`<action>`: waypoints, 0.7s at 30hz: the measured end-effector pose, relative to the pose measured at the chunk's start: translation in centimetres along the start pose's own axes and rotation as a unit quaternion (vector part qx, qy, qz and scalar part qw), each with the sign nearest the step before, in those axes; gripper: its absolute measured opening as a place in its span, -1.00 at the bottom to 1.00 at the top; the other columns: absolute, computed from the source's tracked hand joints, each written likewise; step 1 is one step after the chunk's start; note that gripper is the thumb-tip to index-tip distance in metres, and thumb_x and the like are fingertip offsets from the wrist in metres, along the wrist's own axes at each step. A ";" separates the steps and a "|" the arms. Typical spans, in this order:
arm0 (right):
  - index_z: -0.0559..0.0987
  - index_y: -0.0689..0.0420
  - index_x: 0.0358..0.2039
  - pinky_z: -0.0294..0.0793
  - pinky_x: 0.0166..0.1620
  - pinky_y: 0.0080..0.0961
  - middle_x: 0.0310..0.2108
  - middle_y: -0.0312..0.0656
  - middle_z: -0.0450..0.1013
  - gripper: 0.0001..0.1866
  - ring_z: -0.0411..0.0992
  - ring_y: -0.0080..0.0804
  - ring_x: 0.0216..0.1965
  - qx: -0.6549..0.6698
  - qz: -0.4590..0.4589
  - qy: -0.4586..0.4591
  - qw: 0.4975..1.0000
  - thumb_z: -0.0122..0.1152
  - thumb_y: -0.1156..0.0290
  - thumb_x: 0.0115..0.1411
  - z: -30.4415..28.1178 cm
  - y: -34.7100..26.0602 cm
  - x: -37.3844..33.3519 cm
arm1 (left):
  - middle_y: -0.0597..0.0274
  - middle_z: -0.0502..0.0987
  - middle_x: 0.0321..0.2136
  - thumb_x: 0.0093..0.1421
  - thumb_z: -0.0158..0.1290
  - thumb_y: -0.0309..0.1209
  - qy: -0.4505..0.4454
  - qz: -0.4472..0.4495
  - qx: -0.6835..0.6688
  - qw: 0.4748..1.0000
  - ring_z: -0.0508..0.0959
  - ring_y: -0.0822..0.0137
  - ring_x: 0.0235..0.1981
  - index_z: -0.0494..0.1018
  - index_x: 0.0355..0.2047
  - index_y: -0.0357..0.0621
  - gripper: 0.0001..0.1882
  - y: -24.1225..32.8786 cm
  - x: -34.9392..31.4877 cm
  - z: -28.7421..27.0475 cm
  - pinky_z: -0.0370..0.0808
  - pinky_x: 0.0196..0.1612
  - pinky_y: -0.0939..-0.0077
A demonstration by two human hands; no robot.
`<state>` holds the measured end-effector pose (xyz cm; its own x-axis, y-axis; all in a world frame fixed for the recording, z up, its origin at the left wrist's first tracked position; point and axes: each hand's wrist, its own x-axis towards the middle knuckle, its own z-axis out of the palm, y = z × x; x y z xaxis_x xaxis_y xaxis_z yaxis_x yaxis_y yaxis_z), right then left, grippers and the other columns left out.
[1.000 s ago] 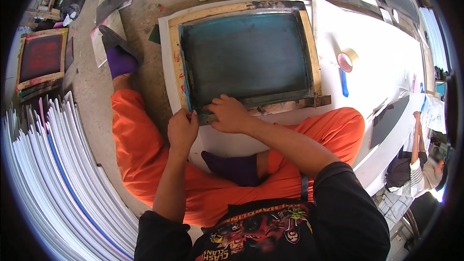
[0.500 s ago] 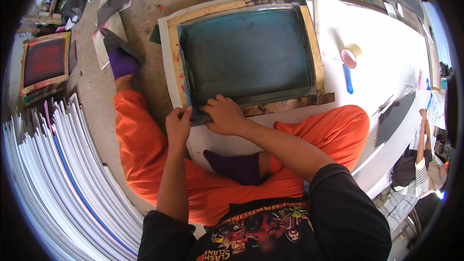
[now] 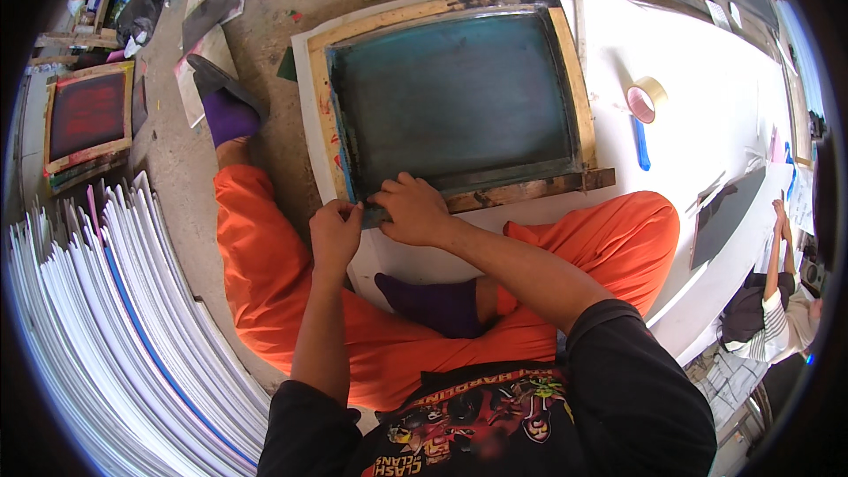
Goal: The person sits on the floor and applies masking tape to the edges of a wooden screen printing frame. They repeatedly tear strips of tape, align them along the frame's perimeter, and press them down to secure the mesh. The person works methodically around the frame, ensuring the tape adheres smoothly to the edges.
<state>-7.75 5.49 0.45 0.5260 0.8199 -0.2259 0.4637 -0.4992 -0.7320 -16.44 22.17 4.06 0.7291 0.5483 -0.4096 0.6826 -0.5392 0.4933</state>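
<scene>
A wooden screen printing frame (image 3: 579,106) with dark blue-green mesh lies in front of me on a white sheet. At its near left corner, my left hand (image 3: 336,234) is closed, thumb and fingertips pinched together. What it pinches is too small to make out. Close beside it, my right hand (image 3: 413,210) has its fingers bent over the frame's near rail, gripping it by the corner. Between the two hands shows a short dark bluish piece of the corner. Blue tape or paint runs along the mesh's left edge.
Right of the frame, a tape roll (image 3: 646,99) and a blue-handled tool (image 3: 641,146) lie on a white board. Stacked white sheets (image 3: 132,327) stand at left, below a red-meshed frame (image 3: 88,115). A dark panel (image 3: 726,216) and another person (image 3: 777,300) are at far right.
The whole view has shifted slightly. My left hand has come a little closer to the right hand at the frame's corner; the right hand keeps its place there.
</scene>
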 end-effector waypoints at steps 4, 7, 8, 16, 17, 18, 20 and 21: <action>0.72 0.09 -0.05 0.46 0.14 -0.19 -0.07 -0.21 0.54 -0.59 0.41 -0.14 0.08 -0.009 -0.001 -0.013 1.000 0.35 0.31 0.05 -0.3 -0.2 0.1 | -0.11 0.68 -0.46 0.22 0.27 -0.24 -0.014 -0.019 -0.017 1.000 0.72 0.02 -0.37 0.67 -0.37 -0.34 -0.68 0.0 0.5 -0.1 0.60 -0.22 0.21; 0.74 0.09 -0.09 0.46 0.12 -0.18 -0.08 -0.20 0.54 -0.63 0.41 -0.13 0.07 -0.009 0.001 -0.018 1.000 0.34 0.31 0.05 -0.3 -0.1 0.2 | -0.11 0.68 -0.47 0.19 0.26 -0.27 -0.038 -0.030 0.002 0.999 0.72 0.04 -0.38 0.66 -0.37 -0.35 -0.70 0.2 1.4 0.1 0.59 -0.23 0.22; 0.74 0.08 -0.11 0.46 0.11 -0.18 -0.08 -0.20 0.54 -0.64 0.42 -0.13 0.06 -0.006 0.000 -0.017 1.000 0.34 0.30 0.05 -0.3 -0.1 0.2 | -0.12 0.67 -0.47 0.18 0.26 -0.27 -0.042 -0.027 0.006 0.999 0.73 0.02 -0.36 0.67 -0.36 -0.34 -0.70 0.4 1.6 0.1 0.60 -0.22 0.21; 0.78 0.00 -0.16 0.45 0.11 -0.15 -0.07 -0.15 0.53 -0.68 0.41 -0.07 0.08 -0.005 0.005 -0.052 0.999 0.35 0.27 0.04 -0.4 0.1 0.9 | -0.14 0.69 -0.42 0.11 0.26 -0.22 -0.053 -0.027 0.162 0.985 0.73 -0.11 -0.28 0.70 -0.39 -0.24 -0.71 3.2 2.4 -0.4 0.63 -0.16 0.07; 0.78 0.00 -0.16 0.45 0.12 -0.14 -0.06 -0.14 0.53 -0.68 0.41 -0.06 0.09 -0.012 0.003 -0.058 0.998 0.35 0.27 0.04 -0.4 0.2 1.0 | -0.13 0.70 -0.42 0.11 0.27 -0.21 -0.056 -0.028 0.183 0.981 0.73 -0.11 -0.27 0.70 -0.38 -0.23 -0.71 3.7 2.5 -0.5 0.64 -0.15 0.07; 0.78 0.00 -0.15 0.44 0.12 -0.14 -0.05 -0.14 0.53 -0.67 0.41 -0.06 0.09 -0.019 0.002 -0.061 0.998 0.37 0.25 0.04 -0.3 0.2 1.1 | -0.13 0.70 -0.41 0.11 0.27 -0.20 -0.058 -0.029 0.204 0.977 0.73 -0.11 -0.26 0.71 -0.38 -0.21 -0.70 4.3 2.5 -0.5 0.64 -0.14 0.06; 0.78 -0.01 -0.15 0.44 0.11 -0.14 -0.04 -0.12 0.53 -0.66 0.41 -0.06 0.11 -0.032 0.001 -0.068 0.997 0.40 0.22 0.04 -0.3 0.1 1.2 | -0.10 0.70 -0.41 0.12 0.28 -0.17 -0.057 -0.026 0.233 0.970 0.73 -0.11 -0.26 0.71 -0.38 -0.21 -0.69 4.8 2.5 -0.6 0.64 -0.14 0.06; 0.77 -0.02 -0.13 0.43 0.11 -0.14 -0.03 -0.12 0.53 -0.64 0.41 -0.06 0.11 -0.045 -0.004 -0.065 0.997 0.41 0.20 0.04 -0.2 0.1 1.2 | -0.09 0.70 -0.43 0.14 0.28 -0.16 -0.053 -0.021 0.241 0.969 0.73 -0.11 -0.27 0.71 -0.37 -0.21 -0.68 4.9 2.4 -0.6 0.63 -0.15 0.07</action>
<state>-6.87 6.37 0.24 0.4278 0.8504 -0.3063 0.5320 -0.5108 -0.6753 -11.35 21.26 5.94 0.6842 0.5203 -0.5111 0.6361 -0.7685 0.0692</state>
